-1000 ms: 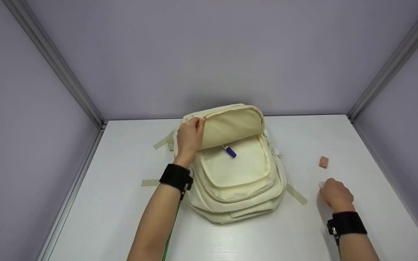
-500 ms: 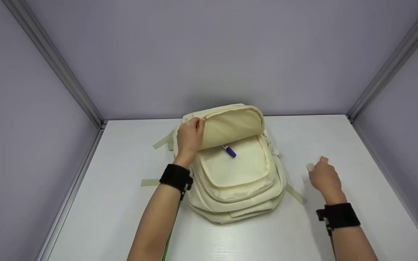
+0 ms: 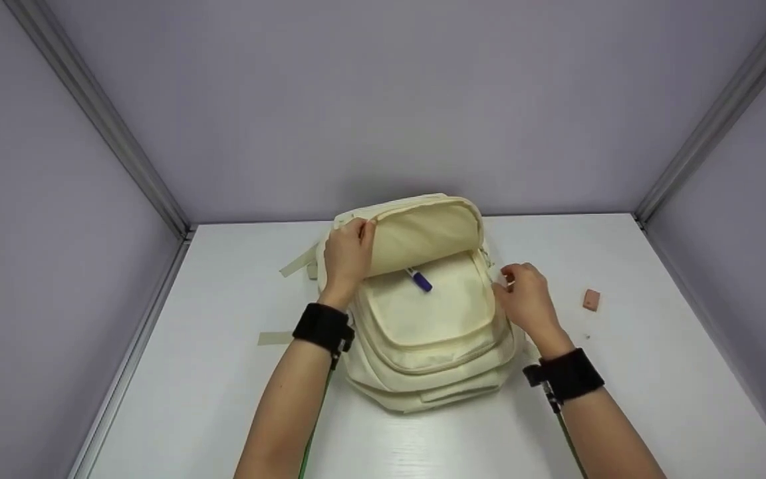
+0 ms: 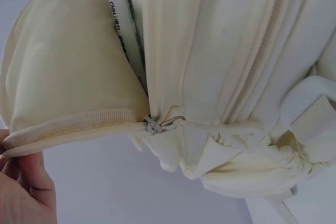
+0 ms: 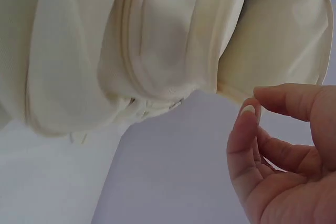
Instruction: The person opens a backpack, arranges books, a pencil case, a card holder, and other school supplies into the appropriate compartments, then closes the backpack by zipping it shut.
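A cream backpack point(image 3: 433, 319) lies on the white table with its front pocket flap point(image 3: 426, 236) folded back. My left hand point(image 3: 348, 251) grips the flap's left edge, pinching the seam in the left wrist view. A marker point(image 4: 126, 30) with a blue cap and white barrel lies in the fold under the flap; in the head view mostly its cap shows. My right hand point(image 3: 524, 298) is at the backpack's right side, fingers bent and thumb near the forefinger. In the right wrist view the fingertips point(image 5: 251, 109) overlap the flap's lower edge, with nothing plainly seen between them.
A small pinkish-brown block point(image 3: 591, 299) lies on the table to the right, with a tiny pale speck point(image 3: 588, 336) below it. Strap ends point(image 3: 275, 338) stick out at the backpack's left. Grey panels point(image 3: 396, 106) enclose the table point(image 3: 177, 399).
My right hand has moved left from beside the block to the backpack's side. A whitish thing at its fingertips earlier no longer shows. The left hand keeps its grip on the flap.
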The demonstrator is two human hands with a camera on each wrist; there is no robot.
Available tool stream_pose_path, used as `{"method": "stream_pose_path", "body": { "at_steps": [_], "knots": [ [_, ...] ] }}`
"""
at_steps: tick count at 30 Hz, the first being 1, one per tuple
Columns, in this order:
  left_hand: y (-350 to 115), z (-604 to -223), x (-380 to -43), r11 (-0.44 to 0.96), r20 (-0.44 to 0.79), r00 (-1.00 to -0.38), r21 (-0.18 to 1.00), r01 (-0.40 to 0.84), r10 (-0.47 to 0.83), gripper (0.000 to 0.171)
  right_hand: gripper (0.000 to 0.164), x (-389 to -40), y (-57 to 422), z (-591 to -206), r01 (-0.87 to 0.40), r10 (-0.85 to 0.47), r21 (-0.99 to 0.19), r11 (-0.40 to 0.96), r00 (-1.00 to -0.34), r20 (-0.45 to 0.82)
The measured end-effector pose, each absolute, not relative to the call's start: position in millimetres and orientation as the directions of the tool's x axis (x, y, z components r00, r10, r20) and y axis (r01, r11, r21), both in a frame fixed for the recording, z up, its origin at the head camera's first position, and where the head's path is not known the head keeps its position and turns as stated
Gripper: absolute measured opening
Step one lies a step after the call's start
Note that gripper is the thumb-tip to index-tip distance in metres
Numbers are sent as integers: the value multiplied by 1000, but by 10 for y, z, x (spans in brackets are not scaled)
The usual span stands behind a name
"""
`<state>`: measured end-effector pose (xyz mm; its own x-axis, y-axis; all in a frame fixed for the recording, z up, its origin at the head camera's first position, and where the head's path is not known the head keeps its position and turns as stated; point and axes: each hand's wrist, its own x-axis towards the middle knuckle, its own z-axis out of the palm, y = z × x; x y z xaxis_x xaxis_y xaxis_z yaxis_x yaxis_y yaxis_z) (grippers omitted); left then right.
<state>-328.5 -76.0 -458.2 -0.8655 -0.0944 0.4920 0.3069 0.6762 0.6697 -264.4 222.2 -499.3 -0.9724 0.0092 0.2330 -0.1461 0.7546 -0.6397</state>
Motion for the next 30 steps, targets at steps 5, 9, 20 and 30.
{"method": "stream_pose_path", "body": {
  "at_steps": [5, 9, 20, 30],
  "knots": [
    [-771, -4586, -3281, 671, 491, -866, 674, 309, -94, 27, 23, -2685, 1936, -5060, -203, -53, -640, 741, -968, 246],
    [-774, -4591, -3277, 679, 485, -870, 669, 303, -89, 25, 21, -2689, 1770, -5142, -264, -117, -613, 745, -956, 269],
    [-784, -4594, -3269, 675, 496, -863, 668, 313, -91, 28, 17, -2710, 1579, -5231, -347, -189, -555, 756, -928, 322],
    [-788, -4597, -3284, 683, 493, -865, 663, 307, -90, 27, 17, -2728, 1570, -5237, -322, -177, -560, 764, -938, 298]
  ]
}}
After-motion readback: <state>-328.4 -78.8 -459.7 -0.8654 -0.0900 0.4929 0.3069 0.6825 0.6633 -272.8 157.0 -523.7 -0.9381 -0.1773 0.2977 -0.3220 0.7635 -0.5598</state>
